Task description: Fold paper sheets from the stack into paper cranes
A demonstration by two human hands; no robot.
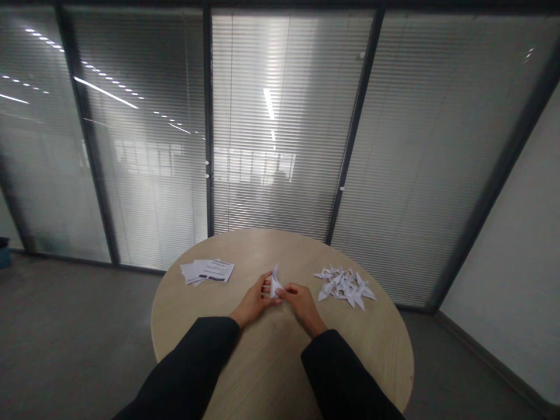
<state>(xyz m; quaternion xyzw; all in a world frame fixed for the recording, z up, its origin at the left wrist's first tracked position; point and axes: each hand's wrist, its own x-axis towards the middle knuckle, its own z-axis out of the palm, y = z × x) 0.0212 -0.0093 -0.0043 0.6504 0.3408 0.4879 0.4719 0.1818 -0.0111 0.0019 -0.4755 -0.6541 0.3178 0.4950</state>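
Observation:
A small piece of folded white paper (275, 282) stands up from the middle of the round wooden table (245, 373). My left hand (255, 301) pinches its left side, fingers pressed on the fold. My right hand (301, 302) grips its right side, thumb and fingers closed on the paper. Both arms wear dark sleeves. The lower part of the paper is hidden between my fingers.
A pile of several folded white paper figures (345, 286) lies on the table to the right of my hands. A small stack of printed sheets (209, 271) lies at the left. Glass partitions with blinds (280, 128) stand behind the table; grey floor surrounds it.

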